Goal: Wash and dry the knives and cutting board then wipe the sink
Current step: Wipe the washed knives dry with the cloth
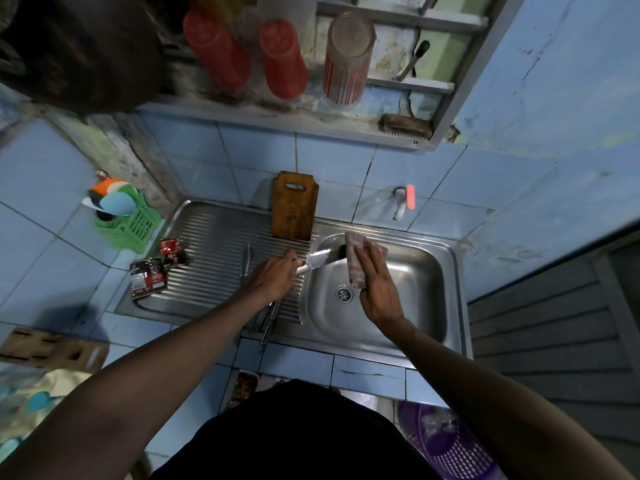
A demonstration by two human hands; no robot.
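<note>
My left hand (273, 277) grips the handle of a steel knife (320, 259) whose blade points right over the edge of the sink basin (415, 271). A checked cloth (356, 258) is folded around the blade's far end, and my right hand (379, 289) holds that cloth. The brown wooden cutting board (294, 206) stands upright on the ribbed drainboard (214, 244), leaning against the tiled wall. Another knife (246, 258) lies on the drainboard left of my left hand. More utensils (266, 329) lie partly hidden under my left forearm at the front edge.
A wall tap (401, 202) with a red handle sits above the basin. A green rack (130, 220) with coloured utensils and some sachets (156, 268) stand left of the drainboard. A shelf above holds red cups (284, 57) and a brush (407, 128). A purple basket (446, 445) sits on the floor.
</note>
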